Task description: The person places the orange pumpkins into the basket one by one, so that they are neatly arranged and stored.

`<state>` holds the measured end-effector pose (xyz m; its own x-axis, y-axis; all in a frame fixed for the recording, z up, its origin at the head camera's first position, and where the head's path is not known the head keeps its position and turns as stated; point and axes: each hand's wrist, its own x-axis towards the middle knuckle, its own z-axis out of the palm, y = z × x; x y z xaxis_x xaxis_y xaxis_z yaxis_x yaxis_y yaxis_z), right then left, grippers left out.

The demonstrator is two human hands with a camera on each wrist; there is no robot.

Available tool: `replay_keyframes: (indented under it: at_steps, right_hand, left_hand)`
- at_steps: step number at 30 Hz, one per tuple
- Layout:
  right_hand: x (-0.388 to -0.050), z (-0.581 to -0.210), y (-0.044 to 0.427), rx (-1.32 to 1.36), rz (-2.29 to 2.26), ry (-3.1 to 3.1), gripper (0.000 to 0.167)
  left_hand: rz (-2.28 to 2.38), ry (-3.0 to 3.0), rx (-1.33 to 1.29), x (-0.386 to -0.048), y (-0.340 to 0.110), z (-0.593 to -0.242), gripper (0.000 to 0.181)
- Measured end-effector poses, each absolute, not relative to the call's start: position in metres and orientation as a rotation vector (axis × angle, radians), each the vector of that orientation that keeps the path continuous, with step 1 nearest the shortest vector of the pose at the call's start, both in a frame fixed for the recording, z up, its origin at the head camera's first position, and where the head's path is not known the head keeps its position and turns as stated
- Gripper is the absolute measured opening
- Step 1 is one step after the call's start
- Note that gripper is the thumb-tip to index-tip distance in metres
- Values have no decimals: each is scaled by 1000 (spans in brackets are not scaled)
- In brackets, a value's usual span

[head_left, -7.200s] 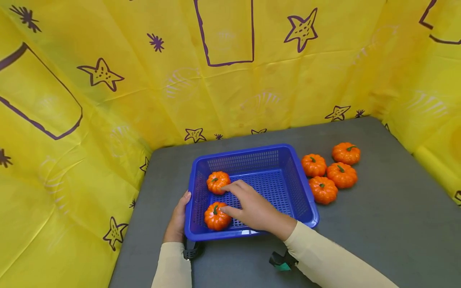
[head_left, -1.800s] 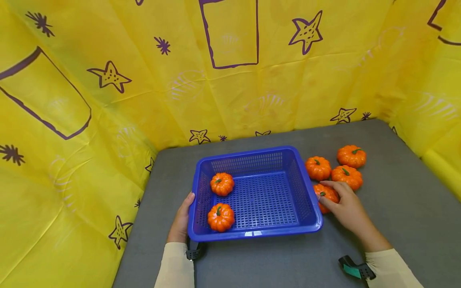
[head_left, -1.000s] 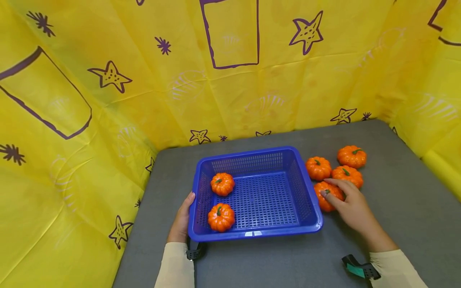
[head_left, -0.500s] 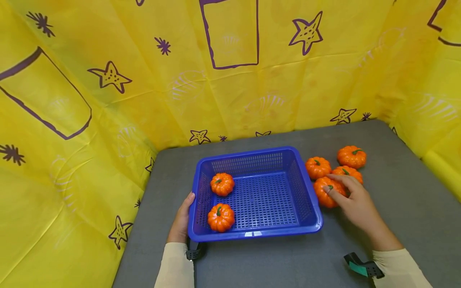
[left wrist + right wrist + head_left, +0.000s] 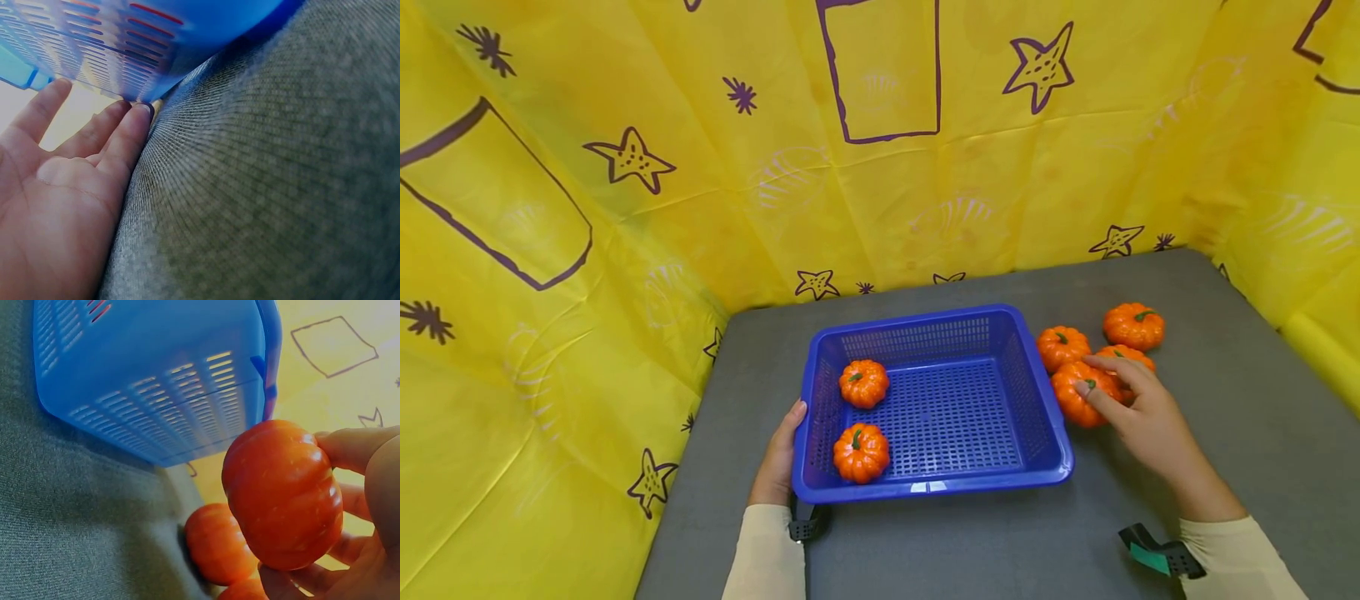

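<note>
My left hand [image 5: 777,458] rests against the left side of the blue basket [image 5: 928,489]; the left wrist view shows its fingers [image 5: 120,140] extended at the basket's slotted wall [image 5: 106,47]. Just right of the basket, my right hand [image 5: 1161,429] grips an orange pumpkin [image 5: 1072,402] between thumb and fingers. In the right wrist view this pumpkin [image 5: 281,494] is raised off the grey surface, near the basket's outer wall [image 5: 150,369]. Inside the basket, two pumpkins, one at the back [image 5: 863,385] and one at the front [image 5: 861,454], sit along the left side.
Three more pumpkins lie beyond my right hand: one by the basket [image 5: 1062,346], one at the back right [image 5: 1135,325], one partly hidden behind my fingers [image 5: 1127,355]. Yellow patterned cloth [image 5: 887,200] surrounds the grey table [image 5: 925,558].
My right hand was over the pumpkins in the basket, then moved right and took hold of one outside. That pumpkin has since risen and shifted slightly away. My left hand stays at the basket.
</note>
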<state>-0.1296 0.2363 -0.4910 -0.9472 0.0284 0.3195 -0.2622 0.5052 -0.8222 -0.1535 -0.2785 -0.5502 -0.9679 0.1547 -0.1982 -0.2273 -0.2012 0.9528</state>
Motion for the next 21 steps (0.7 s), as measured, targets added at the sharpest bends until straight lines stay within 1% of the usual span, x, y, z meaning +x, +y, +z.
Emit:
replay_keyframes:
  at_steps: [21]
  right_hand:
    - [-130, -475, 233, 216, 1370, -2414, 38]
  left_hand:
    - [2247, 1818, -95, -154, -279, -550, 71]
